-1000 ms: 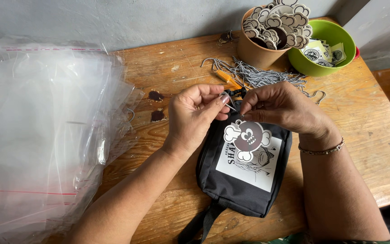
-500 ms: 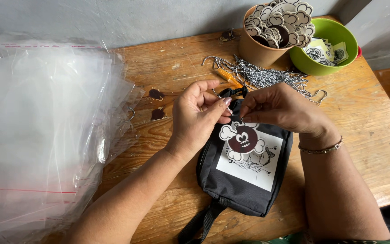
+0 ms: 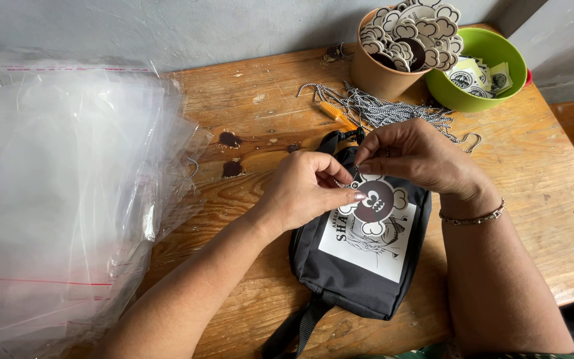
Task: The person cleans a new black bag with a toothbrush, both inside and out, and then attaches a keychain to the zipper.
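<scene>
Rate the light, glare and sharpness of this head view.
Head view: soft, even daylight with faint shadows under both hands; white glare on the plastic bags at left; left hand, right hand, black pouch and cup of tags all sharp; no motion blur; slight wide-angle bend at the table edges.

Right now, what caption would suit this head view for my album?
Both hands, left and right, pinch a flower-shaped tag at a black pouch on a wooden table.

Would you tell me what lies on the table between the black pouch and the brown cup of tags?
In the head view, a pile of grey-white cords with an orange-handled tool lies between the black pouch and the brown cup.
</scene>
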